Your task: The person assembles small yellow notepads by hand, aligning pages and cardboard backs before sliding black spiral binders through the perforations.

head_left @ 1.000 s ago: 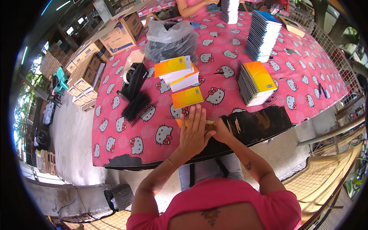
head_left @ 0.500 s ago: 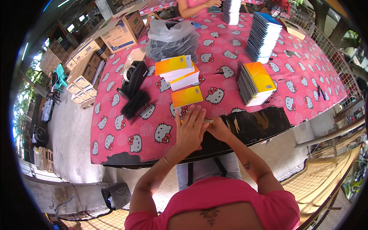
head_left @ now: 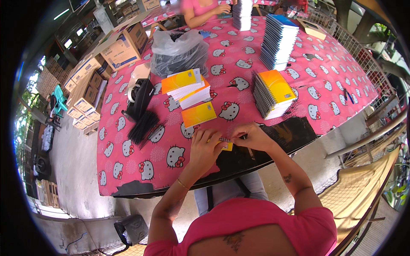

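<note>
Near the table's front edge, my left hand (head_left: 203, 148) is closed on a small yellow notebook (head_left: 229, 146), most of which the fingers cover. A dark wire binding runs along its upper edge. My right hand (head_left: 253, 137) is closed in a pinch at the right end of this binding; whether a loose piece is between the fingertips is too small to tell. Just beyond my left hand lies an orange-yellow notebook cover (head_left: 199, 114). Behind it is a loose fanned stack of unbound notebooks (head_left: 192, 95). Black binding wires (head_left: 143, 129) lie in a heap to the left.
Bound yellow notebooks (head_left: 273, 94) stand piled at right, with a tall blue-covered stack (head_left: 279, 42) behind. A plastic bag (head_left: 179, 53), a black case (head_left: 141, 99) with a tape roll, and cardboard boxes (head_left: 124, 46) are at left. Another person's arm (head_left: 209, 13) shows across the table.
My right hand has lifted and turned into a pinch at the binding's end. My left hand has gone from lying over the notebook to gripping it. The whole view has shifted slightly.
</note>
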A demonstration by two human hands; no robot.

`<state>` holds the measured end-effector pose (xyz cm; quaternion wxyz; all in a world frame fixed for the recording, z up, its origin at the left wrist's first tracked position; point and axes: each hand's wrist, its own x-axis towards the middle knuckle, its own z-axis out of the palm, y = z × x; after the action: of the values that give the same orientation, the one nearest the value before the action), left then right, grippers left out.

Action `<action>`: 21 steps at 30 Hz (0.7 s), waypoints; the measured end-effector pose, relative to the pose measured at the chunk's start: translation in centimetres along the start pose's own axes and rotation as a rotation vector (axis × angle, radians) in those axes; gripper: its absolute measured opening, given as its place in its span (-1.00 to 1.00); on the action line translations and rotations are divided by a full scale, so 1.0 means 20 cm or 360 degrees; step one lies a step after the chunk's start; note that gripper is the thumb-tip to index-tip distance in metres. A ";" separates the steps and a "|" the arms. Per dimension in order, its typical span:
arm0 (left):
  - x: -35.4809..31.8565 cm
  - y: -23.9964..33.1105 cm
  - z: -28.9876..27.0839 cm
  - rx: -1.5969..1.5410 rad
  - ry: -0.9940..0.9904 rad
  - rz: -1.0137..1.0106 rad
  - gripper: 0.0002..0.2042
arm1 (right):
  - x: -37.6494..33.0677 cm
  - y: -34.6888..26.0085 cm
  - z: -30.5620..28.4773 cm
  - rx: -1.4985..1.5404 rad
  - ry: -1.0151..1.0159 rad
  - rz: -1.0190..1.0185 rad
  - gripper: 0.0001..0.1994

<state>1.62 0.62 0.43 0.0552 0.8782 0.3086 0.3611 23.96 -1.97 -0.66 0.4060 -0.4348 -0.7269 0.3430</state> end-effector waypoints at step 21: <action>0.17 -0.48 0.06 -0.0433 -0.0055 -0.0477 -0.78 | 0.05 0.00 -0.93 -0.0562 0.0922 0.0456 -0.53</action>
<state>-0.55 10.44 -1.50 0.2316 0.8130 0.3832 0.3721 40.19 1.71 7.85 0.4616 -0.6746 -0.5616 0.1283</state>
